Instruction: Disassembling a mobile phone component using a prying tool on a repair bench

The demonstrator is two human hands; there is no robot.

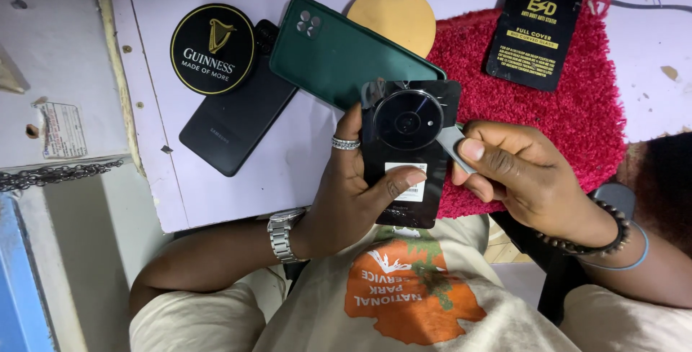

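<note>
Lilac tabletop [216, 179], red shaggy mat [577, 107], left hand [353, 193] gripping black phone [407, 150]

Above-left of the grip: green phone [339, 53] face down, tilted, its lower end just beside the grip. Further left: black phone [234, 117] face down, partly under the green one. Round black coaster [213, 49] overlaps the black phone's top corner. Straight above: tan disc [396, 13], partly covered by the green phone. Right and above: red fluffy mat [569, 107], with a black flat packet [537, 24] lying on its top edge. All on a pale lilac board [216, 186]. Far left: chain [58, 173] on a grey ledge.
</note>
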